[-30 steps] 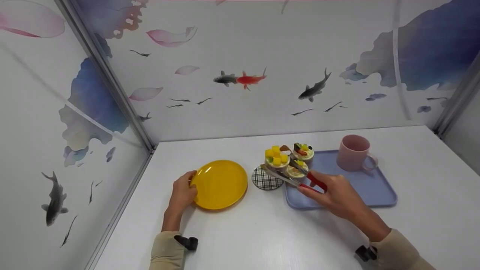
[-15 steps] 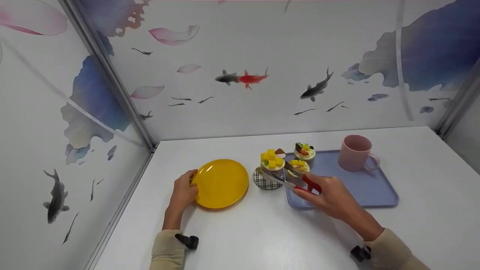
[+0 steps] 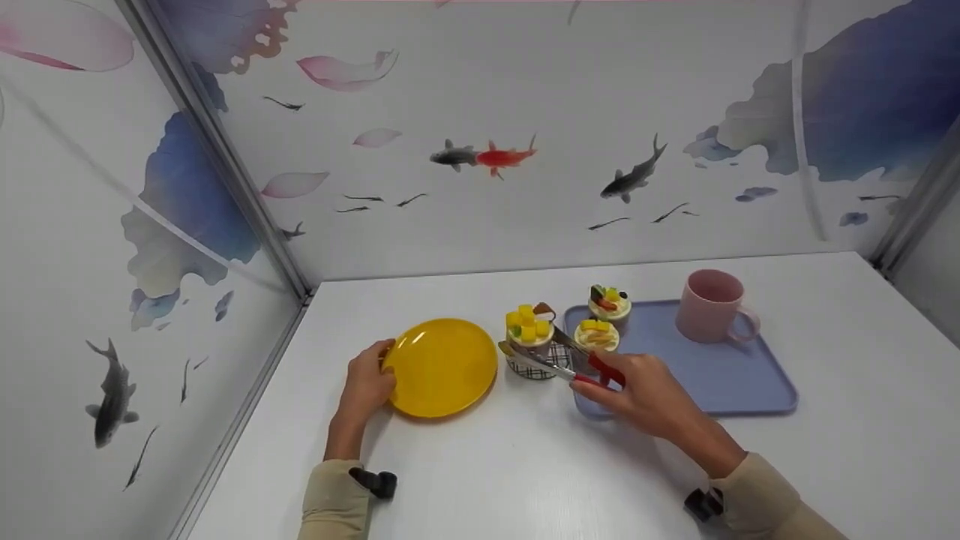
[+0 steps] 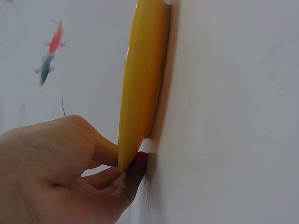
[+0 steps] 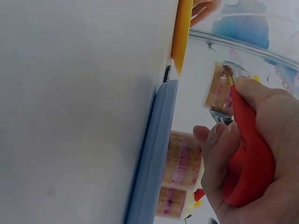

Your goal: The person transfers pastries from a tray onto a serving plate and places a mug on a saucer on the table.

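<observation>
My left hand (image 3: 369, 381) pinches the left rim of a round yellow plate (image 3: 444, 367); in the left wrist view the thumb (image 4: 105, 150) lies on top, fingers beneath the rim. My right hand (image 3: 652, 394) grips red-handled metal tongs (image 5: 254, 163). Their tips clasp a clear dessert cup (image 5: 218, 88) of layered cake, topped with yellow fruit cubes (image 3: 529, 322). In the head view that cup is over a round black-and-white checked coaster (image 3: 529, 371), partly covering it; the right wrist view shows it raised, apart from the coaster.
A blue tray (image 3: 720, 382) lies right of the coaster. On its left side are two more dessert cups, a nearer one (image 3: 597, 339) and a farther one (image 3: 610, 306). A pink mug (image 3: 709, 311) stands at its back right. Patterned walls (image 3: 480, 240) border the white table (image 3: 480, 480).
My right hand has moved left with the tongs, carrying the dessert cup away from the other two cups and over the coaster. The left hand and plate have stayed put.
</observation>
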### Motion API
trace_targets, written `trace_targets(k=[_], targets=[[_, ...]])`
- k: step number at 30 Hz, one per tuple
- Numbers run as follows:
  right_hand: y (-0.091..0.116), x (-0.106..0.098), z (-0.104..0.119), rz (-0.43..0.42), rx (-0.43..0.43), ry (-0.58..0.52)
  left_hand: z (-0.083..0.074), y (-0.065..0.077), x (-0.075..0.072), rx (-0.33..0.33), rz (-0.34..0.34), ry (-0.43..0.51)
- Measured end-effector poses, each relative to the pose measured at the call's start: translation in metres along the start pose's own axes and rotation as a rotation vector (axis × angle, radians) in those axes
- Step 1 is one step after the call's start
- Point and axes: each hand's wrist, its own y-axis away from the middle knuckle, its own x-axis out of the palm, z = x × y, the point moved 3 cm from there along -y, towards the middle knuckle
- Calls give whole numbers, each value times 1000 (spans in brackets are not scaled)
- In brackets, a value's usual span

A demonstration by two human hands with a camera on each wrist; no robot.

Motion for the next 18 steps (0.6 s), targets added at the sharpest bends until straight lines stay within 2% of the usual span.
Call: trace_targets(k=[6,13,18], targets=[[-5,5,4,-4,-35,-12,2,1,0,2,1,-4],[-8,11,8,34,-17,-25,2,1,0,12,2,4],[-11,15,12,27,-33,-28,1,0,0,35,-6,0]])
